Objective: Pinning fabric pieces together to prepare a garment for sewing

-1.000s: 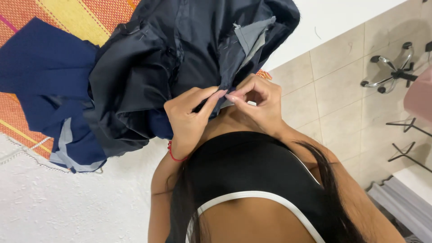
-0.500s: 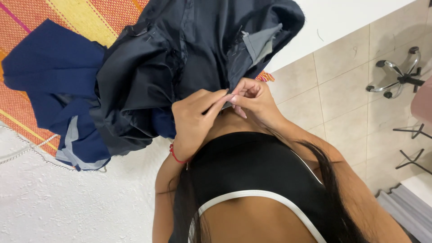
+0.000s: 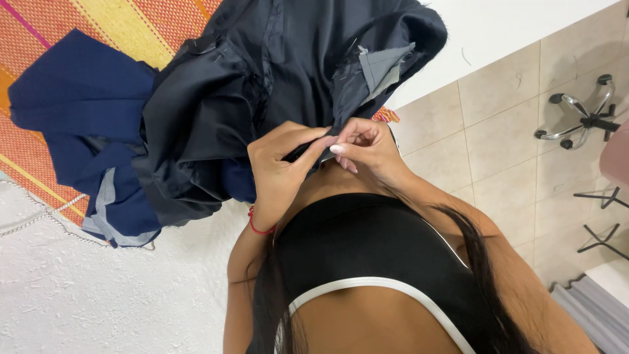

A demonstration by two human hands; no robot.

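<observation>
A black jacket-like garment (image 3: 275, 78) with a grey lining patch (image 3: 383, 65) lies bunched at the edge of the table and hangs toward my chest. My left hand (image 3: 282, 170), with a red string bracelet on its wrist, pinches a fold of the garment's lower edge between thumb and fingers. My right hand (image 3: 367, 147) meets it from the right, fingertips pressed on the same fold, touching the left thumb. Whether a pin or needle sits between the fingers cannot be made out. A navy blue garment (image 3: 85, 131) lies under and to the left of the black one.
An orange, yellow and pink striped cloth (image 3: 131, 26) covers the table's far part, with a white textured cloth (image 3: 85, 295) nearer. To the right are a beige tiled floor (image 3: 498, 131), a chrome chair base (image 3: 580, 115) and black metal legs (image 3: 599, 216).
Both hands stayed pinched on the black garment's edge. The right fingertips closed in against the left thumb, and the fabric shifted slightly.
</observation>
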